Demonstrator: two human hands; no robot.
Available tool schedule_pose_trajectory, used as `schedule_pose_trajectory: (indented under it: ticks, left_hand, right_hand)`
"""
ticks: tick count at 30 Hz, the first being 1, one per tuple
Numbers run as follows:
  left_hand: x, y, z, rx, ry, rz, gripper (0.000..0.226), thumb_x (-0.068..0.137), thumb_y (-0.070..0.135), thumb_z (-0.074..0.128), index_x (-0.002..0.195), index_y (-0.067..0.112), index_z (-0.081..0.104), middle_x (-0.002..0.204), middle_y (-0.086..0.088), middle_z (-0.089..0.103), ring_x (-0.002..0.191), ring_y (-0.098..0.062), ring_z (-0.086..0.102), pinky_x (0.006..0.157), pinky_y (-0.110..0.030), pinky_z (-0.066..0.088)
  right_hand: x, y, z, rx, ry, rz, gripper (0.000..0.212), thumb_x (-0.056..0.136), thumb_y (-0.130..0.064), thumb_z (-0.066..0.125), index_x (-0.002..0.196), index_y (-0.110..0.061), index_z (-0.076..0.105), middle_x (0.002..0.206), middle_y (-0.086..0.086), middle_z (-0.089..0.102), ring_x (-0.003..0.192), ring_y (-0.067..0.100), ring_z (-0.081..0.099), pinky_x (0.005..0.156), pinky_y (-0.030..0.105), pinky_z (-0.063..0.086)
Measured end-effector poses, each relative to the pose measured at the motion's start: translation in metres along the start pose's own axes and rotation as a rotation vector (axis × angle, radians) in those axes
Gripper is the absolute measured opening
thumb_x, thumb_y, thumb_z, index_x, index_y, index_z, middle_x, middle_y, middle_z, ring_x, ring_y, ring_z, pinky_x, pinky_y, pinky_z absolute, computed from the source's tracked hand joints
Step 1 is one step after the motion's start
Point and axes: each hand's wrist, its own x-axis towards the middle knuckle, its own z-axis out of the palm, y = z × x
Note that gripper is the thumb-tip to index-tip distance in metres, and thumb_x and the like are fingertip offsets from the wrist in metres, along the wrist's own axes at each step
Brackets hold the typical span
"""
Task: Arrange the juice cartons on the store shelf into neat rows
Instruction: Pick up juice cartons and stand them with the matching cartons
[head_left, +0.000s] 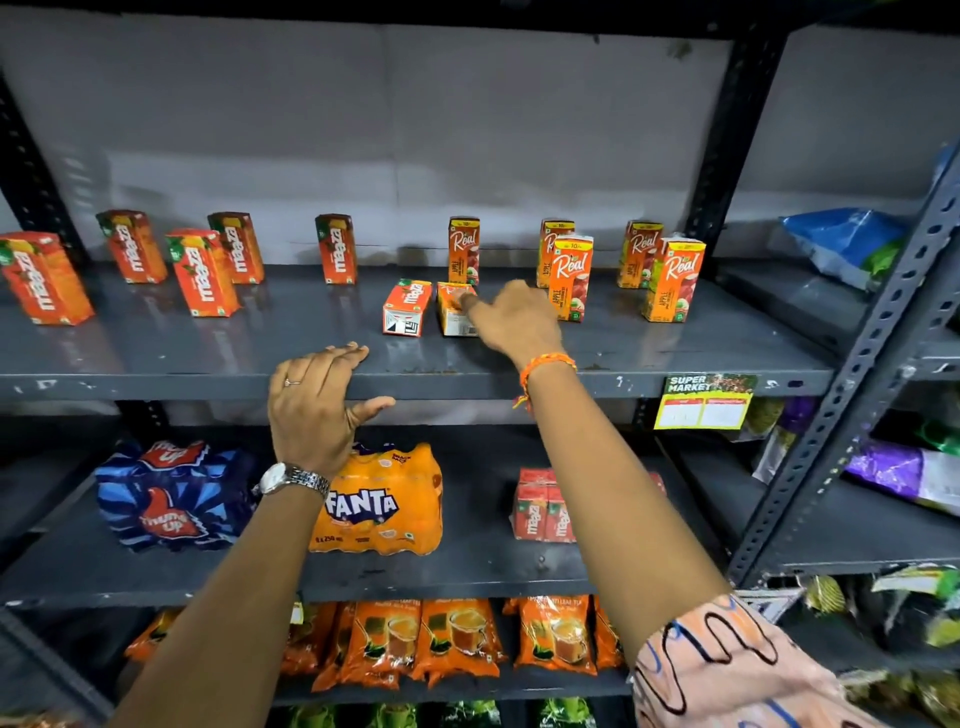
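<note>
On the grey upper shelf (156, 364) several red Maaza cartons (204, 273) stand scattered on the left, and several orange Real cartons (570, 275) stand on the right. Two cartons lie flat in the middle: a Maaza one (407, 307) and an orange one (453, 310). My right hand (514, 319) reaches over the shelf, its fingertips touching the top of the flat orange carton, not closed around it. My left hand (317, 400) rests open on the shelf's front edge, holding nothing.
The lower shelf holds a Thums Up pack (171, 493), a Fanta pack (384, 501) and a Maaza carton pack (543, 506). Orange tea packets (457, 639) fill the shelf beneath. A yellow price tag (701, 402) hangs at the front edge. Snack bags (852, 244) crowd the adjoining right rack.
</note>
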Motion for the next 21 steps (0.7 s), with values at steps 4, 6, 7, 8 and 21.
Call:
schedule_pose_trajectory:
  ticks: [4,6,7,8,21]
  left_hand:
    - [0.002,0.001,-0.001,-0.010,0.000,0.006,0.067,0.086,0.069,0.042,0.116,0.014,0.065,0.113,-0.006,0.071,0.103,-0.024,0.062,0.090,-0.039,0.039]
    - [0.001,0.001,-0.003,-0.008,-0.002,0.005,0.068,0.087,0.070,0.040,0.116,0.014,0.065,0.113,-0.005,0.071,0.102,-0.025,0.063,0.090,-0.039,0.039]
    - [0.001,0.001,-0.003,-0.008,-0.004,0.004,0.069,0.087,0.070,0.039,0.116,0.014,0.065,0.112,-0.006,0.071,0.102,-0.025,0.063,0.090,-0.039,0.039]
    - [0.002,0.001,-0.004,-0.011,-0.009,0.004,0.069,0.087,0.070,0.038,0.116,0.013,0.065,0.112,-0.006,0.071,0.102,-0.025,0.063,0.090,-0.039,0.039]
    - [0.003,0.002,-0.009,-0.016,-0.066,0.001,0.067,0.086,0.068,0.042,0.116,0.013,0.065,0.113,-0.006,0.071,0.103,-0.026,0.064,0.091,-0.039,0.038]
  right_hand:
    - [0.002,-0.015,0.009,-0.100,-0.049,0.032,0.065,0.083,-0.060,0.050,0.121,-0.009,0.062,0.130,0.017,0.061,0.121,0.039,0.053,0.094,0.044,0.047]
    - [0.002,-0.021,0.013,-0.108,-0.056,0.028,0.061,0.084,-0.057,0.051,0.121,-0.009,0.062,0.129,0.016,0.062,0.120,0.038,0.054,0.093,0.044,0.048]
    - [0.001,-0.024,0.014,-0.110,-0.048,0.026,0.060,0.084,-0.056,0.053,0.121,-0.009,0.062,0.127,0.015,0.063,0.118,0.037,0.056,0.092,0.043,0.049]
    - [0.000,-0.027,0.015,-0.114,-0.029,0.025,0.058,0.083,-0.055,0.055,0.120,-0.010,0.062,0.125,0.014,0.064,0.116,0.037,0.059,0.090,0.042,0.050]
    - [0.007,-0.018,0.002,0.320,0.085,0.163,0.025,0.077,-0.031,0.067,0.077,-0.006,0.069,0.084,0.014,0.074,0.083,0.029,0.072,0.079,0.038,0.059]
